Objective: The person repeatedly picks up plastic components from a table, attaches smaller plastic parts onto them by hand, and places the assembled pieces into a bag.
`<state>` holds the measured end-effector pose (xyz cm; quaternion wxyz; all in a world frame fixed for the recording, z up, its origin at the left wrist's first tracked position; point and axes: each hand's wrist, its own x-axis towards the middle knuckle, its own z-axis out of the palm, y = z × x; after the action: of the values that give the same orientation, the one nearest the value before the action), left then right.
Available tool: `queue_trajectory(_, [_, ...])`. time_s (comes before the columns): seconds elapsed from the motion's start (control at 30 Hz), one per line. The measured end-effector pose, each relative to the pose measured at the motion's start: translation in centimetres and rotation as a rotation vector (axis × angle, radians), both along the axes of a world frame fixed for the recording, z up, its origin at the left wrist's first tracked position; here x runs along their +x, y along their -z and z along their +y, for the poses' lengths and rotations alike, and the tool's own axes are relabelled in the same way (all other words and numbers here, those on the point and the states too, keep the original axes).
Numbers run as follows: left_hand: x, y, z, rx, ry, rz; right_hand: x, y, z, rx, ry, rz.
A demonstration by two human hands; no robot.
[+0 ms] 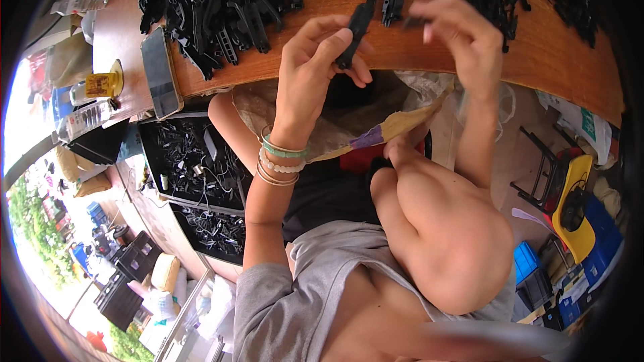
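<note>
Head view: where is the black part (pixel 362 21)?

— Pinched by the left hand (pixel 310 60), thumb against fingers, over the near edge of the desk (pixel 396 52).

— And the right hand (pixel 467 39)?

— Raised to the right of the left hand, fingers bent; blur hides whether it grips anything.

— Handling?

— Probably light, stiff plastic; its narrow tip may be fragile, so the broader body is the safer hold.

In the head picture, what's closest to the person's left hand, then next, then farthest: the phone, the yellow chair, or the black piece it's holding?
1. Black piece: nearest, right in the left hand.
2. Phone: off to the left.
3. Yellow chair: farthest, away on the right.
</note>
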<state>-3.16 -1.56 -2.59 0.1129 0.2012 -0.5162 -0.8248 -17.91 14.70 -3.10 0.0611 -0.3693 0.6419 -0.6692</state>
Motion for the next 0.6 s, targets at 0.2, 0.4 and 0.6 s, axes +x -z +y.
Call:
queue_trajectory(0.2, [-0.2, -2.8, 0.5, -0.161, 0.278, -0.188, 3.1, -1.8, 0.4, 0.152, -0.199, 0.176])
queue_trajectory(0.4, [0.7, -2.5, 2.5, -0.766, 0.177, 0.004, 4.1, -1.9, 0.5, 0.127, -0.076, 0.225])
queue_trajectory(0.6, [0.9, -2.4, 2.0, -1.043, 0.195, 0.111, 4.4, -2.0, 0.4, 0.106, 0.083, 0.433])
